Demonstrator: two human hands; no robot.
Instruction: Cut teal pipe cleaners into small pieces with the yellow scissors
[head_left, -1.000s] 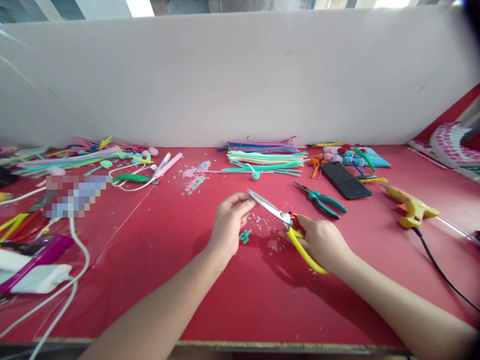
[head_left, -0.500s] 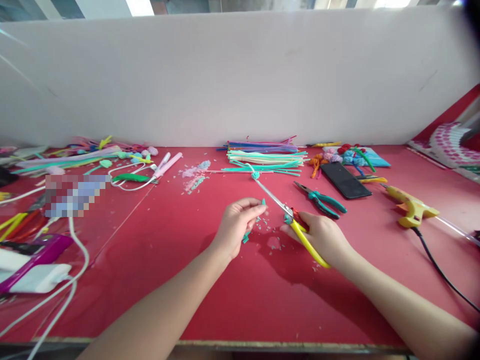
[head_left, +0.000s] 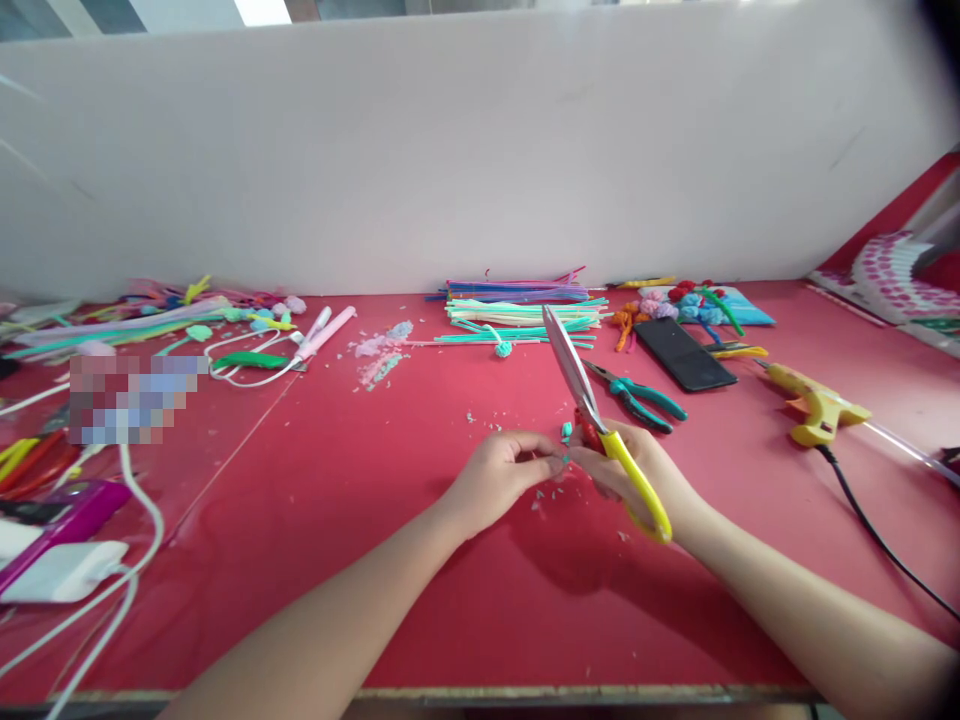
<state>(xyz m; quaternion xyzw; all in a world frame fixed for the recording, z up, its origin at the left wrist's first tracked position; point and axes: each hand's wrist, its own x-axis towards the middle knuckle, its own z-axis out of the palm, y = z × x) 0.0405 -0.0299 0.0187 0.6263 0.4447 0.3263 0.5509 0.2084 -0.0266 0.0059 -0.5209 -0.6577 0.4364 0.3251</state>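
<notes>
Scissors (head_left: 587, 398), pliers (head_left: 621, 386) and glue gun (head_left: 814, 398) suggest a workshop.

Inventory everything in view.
scissors: 1, yellow/red handles, right hand
trimmings: few, teal, near right hand
pliers: 1, teal-handled, centre right
phone: 1, black, beyond pliers
glue gun: 1, yellow, right
stems: many, mixed, back centre
fuzzy ball: 1, teal, before stems
fuzzy shapes: several, mixed, by blue packet
wand: 1, pink, back left
pile: many, mixed, back left
cables: several, white, left
clutter: uncounted, mixed, both edges, partly blurred
scraps: many, pastel, on table
table: 1, red, beneath
panel: 1, grey, back
left hand: 1, bare, centre
right hand: 1, bare, centre right
</notes>
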